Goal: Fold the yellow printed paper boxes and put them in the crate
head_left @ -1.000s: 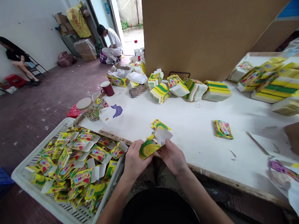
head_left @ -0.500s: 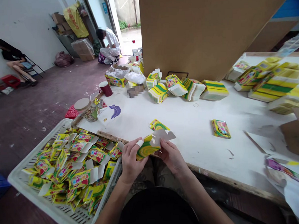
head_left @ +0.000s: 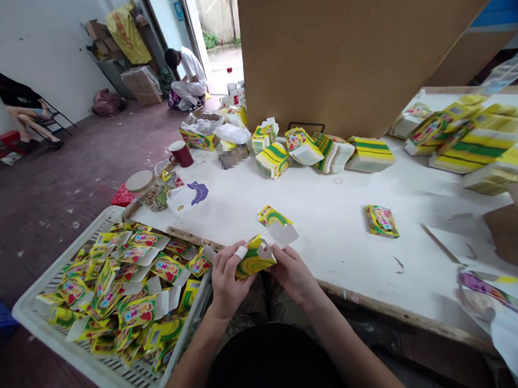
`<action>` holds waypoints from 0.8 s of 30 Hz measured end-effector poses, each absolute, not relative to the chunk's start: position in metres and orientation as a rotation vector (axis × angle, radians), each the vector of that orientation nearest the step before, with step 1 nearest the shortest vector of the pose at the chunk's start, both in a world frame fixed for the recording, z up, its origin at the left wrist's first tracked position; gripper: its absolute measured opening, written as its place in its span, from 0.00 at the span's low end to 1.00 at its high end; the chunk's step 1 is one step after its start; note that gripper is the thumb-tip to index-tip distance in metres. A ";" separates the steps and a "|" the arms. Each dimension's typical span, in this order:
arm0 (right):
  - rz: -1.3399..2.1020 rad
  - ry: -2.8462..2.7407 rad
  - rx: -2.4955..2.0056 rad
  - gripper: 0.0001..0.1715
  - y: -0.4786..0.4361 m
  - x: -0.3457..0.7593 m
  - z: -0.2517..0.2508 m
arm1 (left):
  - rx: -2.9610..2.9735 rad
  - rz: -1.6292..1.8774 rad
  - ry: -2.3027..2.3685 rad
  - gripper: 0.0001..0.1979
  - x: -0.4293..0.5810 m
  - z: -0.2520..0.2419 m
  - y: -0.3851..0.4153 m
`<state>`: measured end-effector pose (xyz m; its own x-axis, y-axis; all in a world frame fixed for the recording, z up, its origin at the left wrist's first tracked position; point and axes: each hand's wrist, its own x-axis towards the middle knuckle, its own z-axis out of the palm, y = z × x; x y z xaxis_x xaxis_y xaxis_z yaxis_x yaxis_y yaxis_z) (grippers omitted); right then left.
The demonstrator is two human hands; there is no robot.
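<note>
A small yellow-and-green carton (head_left: 250, 265) is held up over the table's front edge. My left hand (head_left: 227, 279) wraps round its left side, with a white band on one finger. At the carton's end, where white card with a cutout shows, the fingers of my right hand (head_left: 296, 274) are pinched closed on the edge. Just beyond lies another carton (head_left: 269, 215) with a white flap, flat on the table. To the left, a white plastic crate (head_left: 62, 258) holds many similar cartons (head_left: 137, 310), several with white flaps sticking out.
Stacks of flat cartons (head_left: 372, 154) line the back of the white table (head_left: 331, 236) before a big cardboard sheet (head_left: 342, 56). One carton (head_left: 382, 221) lies at right. A maroon mug (head_left: 183, 156) and a jar (head_left: 152, 196) stand at left. Two people sit further off.
The white flap that stood up at the carton's end has been folded down, and my right fingers now press at that end. The view has shifted slightly.
</note>
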<state>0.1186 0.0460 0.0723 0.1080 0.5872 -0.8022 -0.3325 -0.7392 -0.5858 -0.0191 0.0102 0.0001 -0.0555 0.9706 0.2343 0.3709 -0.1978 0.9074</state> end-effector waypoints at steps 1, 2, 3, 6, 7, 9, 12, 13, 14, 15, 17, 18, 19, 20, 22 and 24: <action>1.655 -0.364 -1.755 0.19 0.046 0.118 0.072 | 1.620 1.245 1.442 0.31 -0.019 0.000 0.011; 1.589 -0.467 -1.802 0.20 0.046 0.117 0.071 | 1.625 1.239 1.440 0.31 -0.019 -0.001 0.011; 1.524 -0.557 -1.843 0.20 0.046 0.117 0.071 | 1.624 1.233 1.441 0.30 -0.019 -0.001 0.011; 1.391 -0.844 -1.921 0.22 0.045 0.119 0.070 | 1.619 1.199 1.432 0.28 -0.018 -0.002 0.012; 1.356 -0.973 -1.924 0.23 0.044 0.121 0.071 | 1.628 1.191 1.418 0.27 -0.018 -0.002 0.013; 1.300 -1.247 -1.881 0.27 0.042 0.124 0.072 | 1.646 1.164 1.381 0.26 -0.019 -0.001 0.014; 1.242 -1.685 -1.752 0.31 0.039 0.128 0.074 | 1.631 1.121 1.354 0.25 -0.022 0.000 0.016; 1.228 -1.826 -1.712 0.32 0.037 0.129 0.073 | 1.615 1.102 1.354 0.24 -0.023 0.000 0.017; 1.212 -1.949 -1.684 0.32 0.036 0.130 0.072 | 1.596 1.081 1.357 0.24 -0.024 0.000 0.018; 1.194 -2.041 -1.670 0.31 0.036 0.132 0.071 | 1.576 1.057 1.363 0.24 -0.025 0.001 0.019; 1.156 -2.118 -1.681 0.27 0.036 0.136 0.069 | 1.536 1.007 1.378 0.25 -0.028 0.002 0.020; 1.138 -2.128 -1.683 0.24 0.036 0.138 0.069 | 1.512 0.982 1.379 0.28 -0.030 0.002 0.020; 1.127 -2.135 -1.678 0.21 0.038 0.141 0.069 | 1.488 0.954 1.371 0.30 -0.032 0.002 0.021; 1.126 -2.148 -1.664 0.19 0.039 0.143 0.069 | 1.468 0.926 1.354 0.33 -0.034 0.002 0.023; 1.151 -2.203 -1.622 0.17 0.043 0.148 0.071 | 1.466 0.865 1.315 0.35 -0.037 0.003 0.026; 1.167 -2.274 -1.595 0.18 0.045 0.151 0.072 | 1.508 0.834 1.311 0.34 -0.040 0.004 0.030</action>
<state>0.1511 0.0450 0.0720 -0.4333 0.8456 -0.3118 0.7463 0.1427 -0.6501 -0.0397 0.0302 0.0044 0.1967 0.9769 -0.0831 0.3388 0.0118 0.9408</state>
